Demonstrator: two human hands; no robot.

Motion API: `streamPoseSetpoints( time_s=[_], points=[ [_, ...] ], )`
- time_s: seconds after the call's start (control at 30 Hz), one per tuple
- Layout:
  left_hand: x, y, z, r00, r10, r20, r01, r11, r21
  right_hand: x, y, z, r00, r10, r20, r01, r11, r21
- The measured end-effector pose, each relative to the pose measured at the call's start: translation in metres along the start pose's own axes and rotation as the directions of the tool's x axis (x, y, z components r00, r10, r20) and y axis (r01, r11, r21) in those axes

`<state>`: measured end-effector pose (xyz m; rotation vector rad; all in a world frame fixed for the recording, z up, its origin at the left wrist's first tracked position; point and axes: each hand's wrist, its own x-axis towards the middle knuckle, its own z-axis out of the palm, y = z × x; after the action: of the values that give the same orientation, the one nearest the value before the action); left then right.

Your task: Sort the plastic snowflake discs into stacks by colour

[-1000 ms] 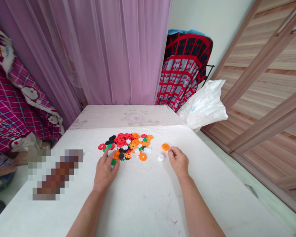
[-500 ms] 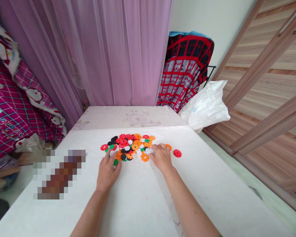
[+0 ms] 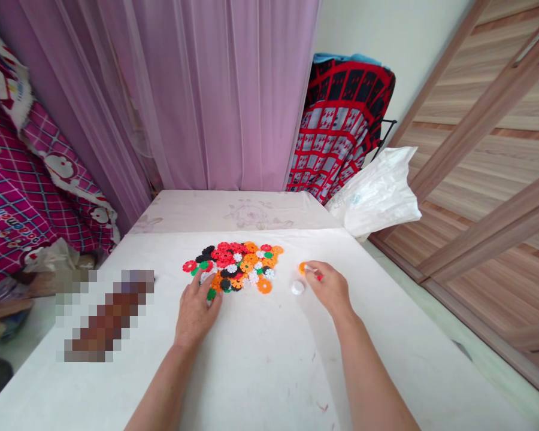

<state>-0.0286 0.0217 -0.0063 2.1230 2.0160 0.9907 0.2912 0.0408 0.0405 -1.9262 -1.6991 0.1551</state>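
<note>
A pile of notched plastic discs [image 3: 227, 258] in red, orange, black, green and white lies on the white-covered table. My left hand [image 3: 197, 304] rests at the pile's near left edge, fingers spread, touching a few discs and gripping none. Off to the right, my right hand [image 3: 332, 288] hovers low with fingers apart and slightly bent. Its fingertips are at an orange disc [image 3: 302, 268], and a red disc [image 3: 320, 278] shows partly beneath the hand. A white disc [image 3: 297, 287], slightly blurred, is just left of my right fingers, separate from the pile.
The white cover [image 3: 260, 365] spreads over the table, with a floral cloth [image 3: 193, 209] at the far end. A white plastic bag [image 3: 377, 191] stands off the right far corner. A pixelated patch [image 3: 110, 317] hides something on the left. Wooden wardrobe doors [image 3: 489, 179] stand at right.
My right hand has moved right from the pile to the orange and red discs. A white disc now lies between it and the pile. My left hand stays in place.
</note>
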Motion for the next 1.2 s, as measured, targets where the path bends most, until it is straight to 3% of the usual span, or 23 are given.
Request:
streamPoseSetpoints(
  time_s=[0.17, 0.5, 0.73, 0.97, 1.1, 1.2],
  points=[
    [0.001, 0.001, -0.001, 1.0, 0.002, 0.011, -0.002, 1.0, 0.012, -0.019, 0.018, 0.009, 0.994, -0.108, 0.001, 0.108, 0.994, -0.024],
    [0.001, 0.0, -0.001, 1.0, 0.008, 0.001, -0.009, 1.0, 0.006, -0.025, 0.008, 0.012, 0.981, -0.19, 0.022, 0.192, 0.975, -0.111],
    [0.001, -0.001, -0.001, 1.0, -0.003, 0.01, 0.003, 1.0, -0.003, -0.027, 0.004, 0.01, 0.983, -0.159, 0.091, 0.17, 0.976, -0.134],
    [0.001, 0.0, -0.002, 1.0, -0.005, 0.008, 0.005, 1.0, -0.005, -0.011, 0.019, -0.004, 0.998, -0.06, 0.01, 0.061, 0.966, -0.25],
    [0.002, 0.001, -0.002, 1.0, 0.003, 0.016, -0.003, 1.0, -0.002, 0.014, 0.023, -0.016, 0.982, -0.092, 0.163, 0.148, 0.916, -0.372],
    [0.002, -0.001, -0.002, 1.0, 0.009, 0.015, -0.009, 1.0, 0.0, 0.034, 0.022, -0.019, 0.932, -0.129, 0.34, 0.266, 0.879, -0.397]
  ],
)
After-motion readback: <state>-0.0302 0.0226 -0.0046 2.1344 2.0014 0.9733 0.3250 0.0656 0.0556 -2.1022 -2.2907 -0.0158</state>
